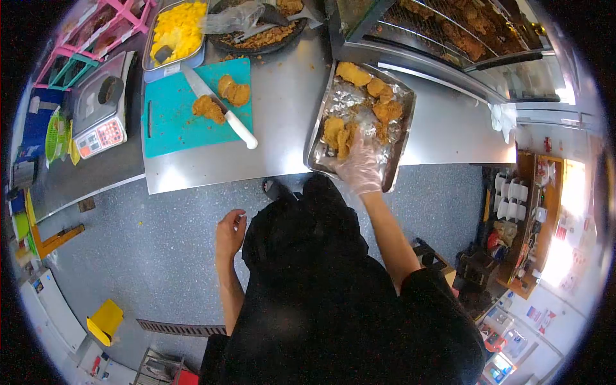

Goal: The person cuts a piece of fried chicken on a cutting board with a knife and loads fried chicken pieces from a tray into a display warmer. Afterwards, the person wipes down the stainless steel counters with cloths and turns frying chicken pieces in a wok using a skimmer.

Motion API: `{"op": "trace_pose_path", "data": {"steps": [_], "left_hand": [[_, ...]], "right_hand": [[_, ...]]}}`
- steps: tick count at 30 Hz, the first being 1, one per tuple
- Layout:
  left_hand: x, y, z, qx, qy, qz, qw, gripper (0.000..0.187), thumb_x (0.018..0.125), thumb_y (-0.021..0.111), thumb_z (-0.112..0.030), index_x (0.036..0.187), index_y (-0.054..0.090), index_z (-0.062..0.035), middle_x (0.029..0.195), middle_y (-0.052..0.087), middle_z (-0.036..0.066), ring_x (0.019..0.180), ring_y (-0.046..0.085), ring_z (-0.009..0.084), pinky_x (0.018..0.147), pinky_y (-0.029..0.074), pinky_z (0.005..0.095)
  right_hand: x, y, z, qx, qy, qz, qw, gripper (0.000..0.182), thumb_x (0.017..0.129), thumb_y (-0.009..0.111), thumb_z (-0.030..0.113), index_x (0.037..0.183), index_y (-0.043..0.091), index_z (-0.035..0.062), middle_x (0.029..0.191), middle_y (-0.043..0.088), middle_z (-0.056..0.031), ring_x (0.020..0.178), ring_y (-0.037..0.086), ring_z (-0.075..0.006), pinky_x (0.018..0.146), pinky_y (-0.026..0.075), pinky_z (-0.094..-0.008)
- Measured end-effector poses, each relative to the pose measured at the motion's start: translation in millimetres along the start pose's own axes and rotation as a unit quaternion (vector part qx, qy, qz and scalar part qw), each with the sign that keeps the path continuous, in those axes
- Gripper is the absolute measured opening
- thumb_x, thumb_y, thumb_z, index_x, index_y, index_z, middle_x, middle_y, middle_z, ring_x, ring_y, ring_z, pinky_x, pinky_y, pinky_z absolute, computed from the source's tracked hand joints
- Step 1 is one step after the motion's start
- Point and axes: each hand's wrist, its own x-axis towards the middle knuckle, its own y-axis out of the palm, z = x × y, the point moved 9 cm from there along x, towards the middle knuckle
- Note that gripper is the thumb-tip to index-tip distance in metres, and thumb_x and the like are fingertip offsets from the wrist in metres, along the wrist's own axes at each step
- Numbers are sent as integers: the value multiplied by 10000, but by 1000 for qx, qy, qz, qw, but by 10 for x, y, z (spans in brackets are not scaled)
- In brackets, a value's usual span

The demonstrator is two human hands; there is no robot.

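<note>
Black short-sleeved top (321, 289); clear glove (363, 181) (thin, wrinkled) on the right hand (359, 168).

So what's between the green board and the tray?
In the head view, the knife's handle juts past the board, then steel counter with a crumb or two up to the tray.

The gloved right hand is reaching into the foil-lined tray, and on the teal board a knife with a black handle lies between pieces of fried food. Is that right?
Not quite: the knife has a white handle, as the head view shows. The gloved right hand does reach into the foil-lined tray, and the knife lies between fried pieces on the teal board.
</note>
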Motion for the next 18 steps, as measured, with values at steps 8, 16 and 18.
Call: {"op": "trace_pose_path", "data": {"steps": [8,16,18], "left_hand": [[21,-41,-52,-9,11,-4,1000,146,868,610,-105,970,644,-6,763,643,156,651,621,246,617,488,342],[271,70,-309,21,36,35,999,129,860,615,-96,955,647,-16,759,645,145,641,617,236,607,487,337],[298,122,-385,32,40,49,997,132,857,618,-96,960,648,-20,760,648,144,637,617,236,603,487,339]], "right_hand": [[-152,355,-729,620,220,39,752,619,791,615,25,1362,378,50,1024,624,-100,806,610,-202,757,528,-327],[306,-638,-976,833,113,-31,541,520,848,635,60,1323,424,81,1205,556,-79,1029,559,-209,835,483,-330],[670,-1379,-1021,789,47,-79,607,500,846,663,111,1302,459,89,1160,570,-60,994,561,-174,810,481,-290]]}}
